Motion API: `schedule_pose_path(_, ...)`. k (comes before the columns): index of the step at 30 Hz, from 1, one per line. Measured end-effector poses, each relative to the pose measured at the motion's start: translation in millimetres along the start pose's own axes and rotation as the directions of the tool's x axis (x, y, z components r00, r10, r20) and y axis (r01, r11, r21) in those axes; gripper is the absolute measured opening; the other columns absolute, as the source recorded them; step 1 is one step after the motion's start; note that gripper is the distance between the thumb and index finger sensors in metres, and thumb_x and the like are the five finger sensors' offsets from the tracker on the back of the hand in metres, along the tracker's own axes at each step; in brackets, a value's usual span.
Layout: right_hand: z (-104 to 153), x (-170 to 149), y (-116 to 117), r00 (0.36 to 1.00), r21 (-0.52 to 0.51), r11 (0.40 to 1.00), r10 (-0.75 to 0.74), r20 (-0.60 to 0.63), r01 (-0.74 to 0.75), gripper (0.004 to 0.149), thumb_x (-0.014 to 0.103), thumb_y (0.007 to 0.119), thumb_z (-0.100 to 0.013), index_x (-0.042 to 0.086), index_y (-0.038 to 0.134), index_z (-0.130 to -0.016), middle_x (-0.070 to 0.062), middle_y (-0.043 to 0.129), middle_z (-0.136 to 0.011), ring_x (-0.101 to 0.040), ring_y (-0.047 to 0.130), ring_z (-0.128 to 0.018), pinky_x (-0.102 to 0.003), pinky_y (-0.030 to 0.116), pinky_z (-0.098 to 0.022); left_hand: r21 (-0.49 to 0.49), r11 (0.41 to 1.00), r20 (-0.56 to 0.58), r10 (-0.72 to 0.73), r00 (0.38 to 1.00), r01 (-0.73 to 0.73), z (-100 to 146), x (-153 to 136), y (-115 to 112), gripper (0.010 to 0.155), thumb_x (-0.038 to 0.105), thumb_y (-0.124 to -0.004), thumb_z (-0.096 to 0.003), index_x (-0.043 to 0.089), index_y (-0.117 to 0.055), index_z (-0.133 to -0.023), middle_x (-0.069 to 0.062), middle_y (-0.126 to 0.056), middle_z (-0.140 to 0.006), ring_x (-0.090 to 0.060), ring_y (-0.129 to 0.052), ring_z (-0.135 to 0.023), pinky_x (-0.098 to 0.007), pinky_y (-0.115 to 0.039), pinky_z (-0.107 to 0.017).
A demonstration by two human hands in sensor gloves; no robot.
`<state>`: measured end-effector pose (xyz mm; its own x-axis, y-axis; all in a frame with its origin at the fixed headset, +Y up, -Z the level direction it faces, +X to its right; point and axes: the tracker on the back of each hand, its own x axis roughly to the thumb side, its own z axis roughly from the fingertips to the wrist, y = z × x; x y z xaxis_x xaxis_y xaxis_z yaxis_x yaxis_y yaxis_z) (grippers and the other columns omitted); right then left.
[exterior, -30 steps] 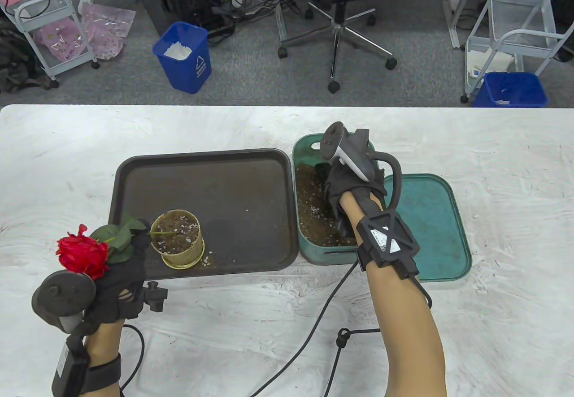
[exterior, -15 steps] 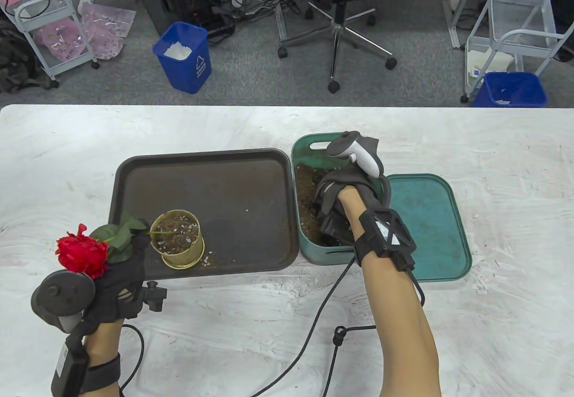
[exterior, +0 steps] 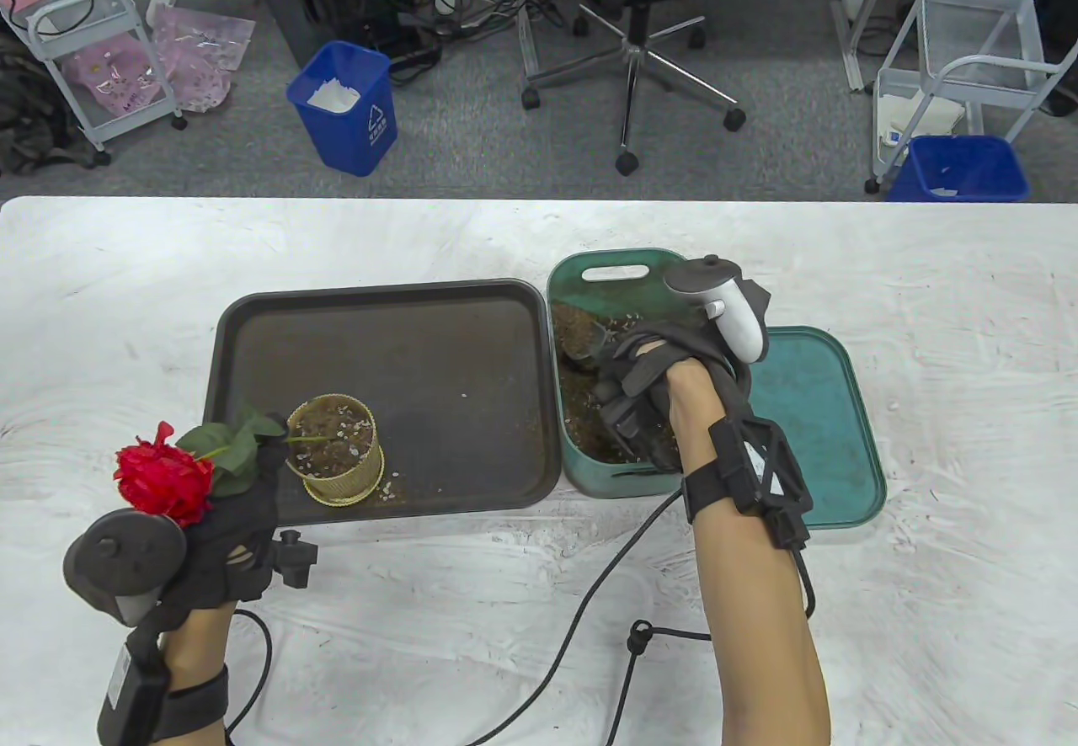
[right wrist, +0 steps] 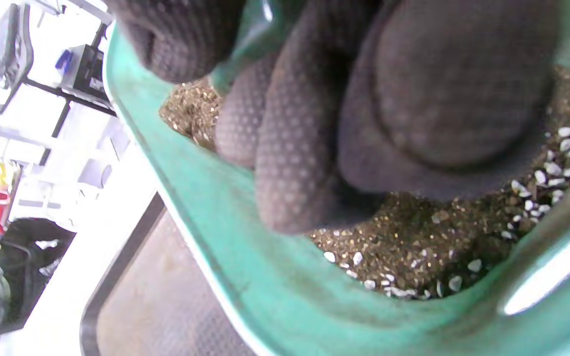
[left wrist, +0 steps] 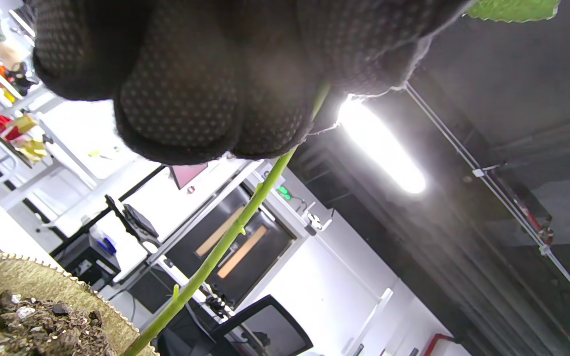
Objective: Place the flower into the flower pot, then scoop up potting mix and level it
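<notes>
We are scooping potting mix (exterior: 581, 409) from the green tub (exterior: 563, 291), right of the dark tray (exterior: 379, 317). Our right hand (exterior: 653, 384) is curled round a green scoop handle (right wrist: 248, 44), its fingers (right wrist: 290, 148) wrapped tight; the scoop's bowl is hard to make out. We judge it best to lift level, so nothing spills crossing the tray. Our left hand (exterior: 240, 510) is pinching the stem (left wrist: 225, 242), keeping the flower (exterior: 164, 476) leaning left while its foot is sitting in the flower pot (exterior: 337, 451) at the tray's near-left corner. Compared with a second ago, the right hand has rolled rightward and drawn nearer, and the flower has shifted slightly right.
</notes>
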<state>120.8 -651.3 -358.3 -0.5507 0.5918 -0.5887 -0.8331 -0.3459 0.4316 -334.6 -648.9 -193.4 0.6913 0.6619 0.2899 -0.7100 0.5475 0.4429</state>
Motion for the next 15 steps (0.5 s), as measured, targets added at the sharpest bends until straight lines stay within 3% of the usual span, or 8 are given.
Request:
schedule_pose_path(8, 19.5, -19.6, 2.2, 0.98, -0.025, 0.982, -0.185, 0.07, 0.187, 0.055, 0.029, 0.07, -0.039, -0.002, 0.07, -0.085, -0.013, 0.098, -0.056, -0.028, 0.11, -0.027, -0.04, 0.098, -0.012, -0.018, 1.0, 0.02, 0.002, 1.0, -0.002, 0.9, 3.6, -4.6, 0.044, 0.04, -0.078, -0.0376, 0.025, -0.09, -0.077, -0.001, -0.099, -0.065, -0.027, -0.106, -0.043, -0.044, -0.087, -0.044)
schedule_pose_path(15, 43.6, -30.7, 0.7, 0.959, -0.028, 0.966, -0.252, 0.129, 0.258, 0.055, 0.03, 0.069, -0.04, -0.001, 0.069, -0.085, -0.012, 0.098, -0.056, -0.028, 0.109, -0.027, -0.039, 0.097, -0.012, -0.021, 1.0, 0.025, 0.0, 1.0, 0.001, 1.6, 4.5, -5.6, 0.044, 0.04, -0.078, -0.0376, 0.025, -0.09, -0.077, -0.001, -0.099, -0.066, -0.027, -0.106, -0.043, -0.044, -0.087, -0.044)
